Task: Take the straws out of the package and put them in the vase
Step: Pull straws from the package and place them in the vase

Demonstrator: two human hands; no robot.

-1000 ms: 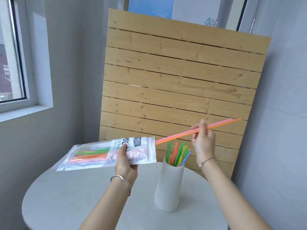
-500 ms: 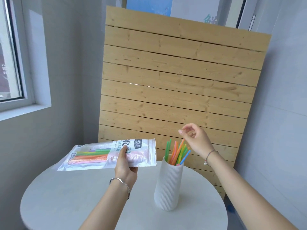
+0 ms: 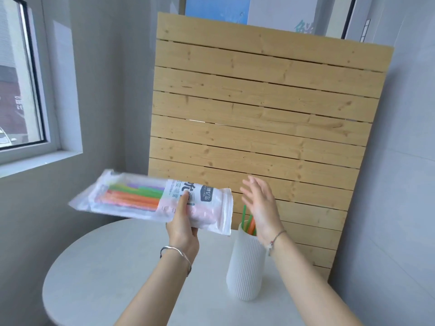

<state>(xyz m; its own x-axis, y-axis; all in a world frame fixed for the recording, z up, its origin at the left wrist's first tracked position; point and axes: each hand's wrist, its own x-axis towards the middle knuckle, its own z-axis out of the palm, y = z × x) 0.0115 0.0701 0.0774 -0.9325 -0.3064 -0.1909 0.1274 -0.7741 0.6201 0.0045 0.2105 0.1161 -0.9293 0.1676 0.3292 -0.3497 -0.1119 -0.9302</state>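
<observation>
From the head camera, the left hand (image 3: 182, 228) holds the package (image 3: 150, 201) up above the bench (image 3: 113, 267), thumb clamped across its printed top face and the other fingers curled out of sight beneath it. The package lies nearly level, its long axis running left to right, the right end dipping slightly. The straws still inside (image 3: 134, 196), orange, green and purple, lie along that same axis, bunched toward the far left end. The right hand (image 3: 261, 208) is empty, its fingers (image 3: 249, 187) straight and loosely spread, palm turned toward the package's right end, just beside it but not touching. It hangs directly over the mouth of the white ribbed vase (image 3: 246, 262), which stands upright on the bench with a few green and orange straws (image 3: 250, 223) already poking out. I'd say the next straw has to be drawn rightward along the package's length, and the right hand is plainly the nearer one. Whether that end gapes open I cannot tell.
</observation>
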